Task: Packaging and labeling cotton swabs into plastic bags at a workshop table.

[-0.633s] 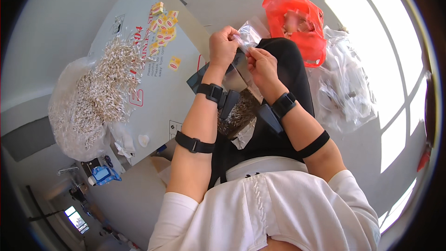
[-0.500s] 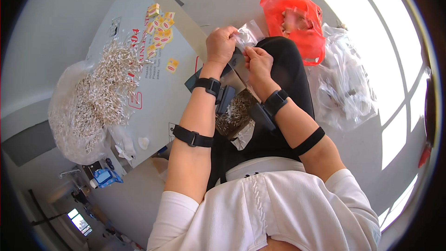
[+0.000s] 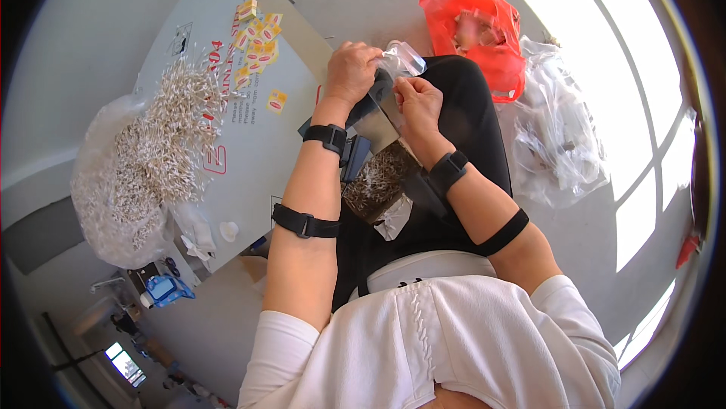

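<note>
My left hand point(image 3: 352, 73) is closed on the edge of a small clear plastic bag point(image 3: 407, 59), held above my knees. Just below and right of the bag, my right hand point(image 3: 420, 105) has thumb and fingers pinched together; whatever lies between them is too small to make out. Under my forearms, an open box point(image 3: 363, 214) full of cotton swabs point(image 3: 384, 174) sits on my lap, partly hidden by the wrist devices. A sheet of shiny metal or plastic point(image 3: 372, 133) shows between my wrists.
On the table point(image 3: 253, 155) at left, a large heap of cotton swabs point(image 3: 170, 136) spills from a clear bag point(image 3: 94, 182). Small yellow cards point(image 3: 259, 44) lie beyond it. A red plastic bag point(image 3: 484, 57) and clear plastic bags point(image 3: 556, 136) are on the right.
The small plastic bag has tilted and opened out in my left hand, which has shifted slightly left. My right fingertips now sit a little farther from the bag.
</note>
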`<state>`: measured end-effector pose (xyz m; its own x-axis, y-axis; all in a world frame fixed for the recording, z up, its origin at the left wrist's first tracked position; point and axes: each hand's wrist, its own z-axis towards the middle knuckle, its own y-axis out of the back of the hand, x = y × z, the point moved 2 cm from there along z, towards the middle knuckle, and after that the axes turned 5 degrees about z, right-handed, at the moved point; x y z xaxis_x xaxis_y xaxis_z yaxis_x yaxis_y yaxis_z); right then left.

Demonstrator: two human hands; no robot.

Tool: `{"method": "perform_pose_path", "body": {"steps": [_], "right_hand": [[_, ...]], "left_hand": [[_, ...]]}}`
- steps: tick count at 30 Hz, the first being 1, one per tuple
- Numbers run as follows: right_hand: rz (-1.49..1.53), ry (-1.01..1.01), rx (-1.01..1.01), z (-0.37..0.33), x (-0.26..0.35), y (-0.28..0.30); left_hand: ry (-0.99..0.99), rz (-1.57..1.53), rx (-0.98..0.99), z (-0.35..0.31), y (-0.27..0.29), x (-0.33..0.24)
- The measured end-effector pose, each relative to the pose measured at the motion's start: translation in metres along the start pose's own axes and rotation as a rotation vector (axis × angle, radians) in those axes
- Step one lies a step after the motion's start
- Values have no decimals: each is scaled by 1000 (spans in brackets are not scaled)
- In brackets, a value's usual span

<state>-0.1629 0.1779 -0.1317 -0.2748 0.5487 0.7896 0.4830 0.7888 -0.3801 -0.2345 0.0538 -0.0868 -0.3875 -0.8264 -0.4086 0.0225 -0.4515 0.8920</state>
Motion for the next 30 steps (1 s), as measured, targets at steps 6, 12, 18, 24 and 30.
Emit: {"method": "perform_pose_path", "body": {"steps": [6,12,18,24,30], "right_hand": [[-62,33,55,-27,6,-10],[-255,18,76,-31,-18,-3],[-635,340,70,-39,-28,-12],[-763,296,91,-39,-35,-20],[-786,340,140,-28,-26,-2]], "left_hand": [[-18,-140,3,-16,17,14],[150,-251,124,-27,25,27],[126,-61,178,-42,39,30],[57,185,129,-45,42,25],[124,131,-164,-53,36,14]]}}
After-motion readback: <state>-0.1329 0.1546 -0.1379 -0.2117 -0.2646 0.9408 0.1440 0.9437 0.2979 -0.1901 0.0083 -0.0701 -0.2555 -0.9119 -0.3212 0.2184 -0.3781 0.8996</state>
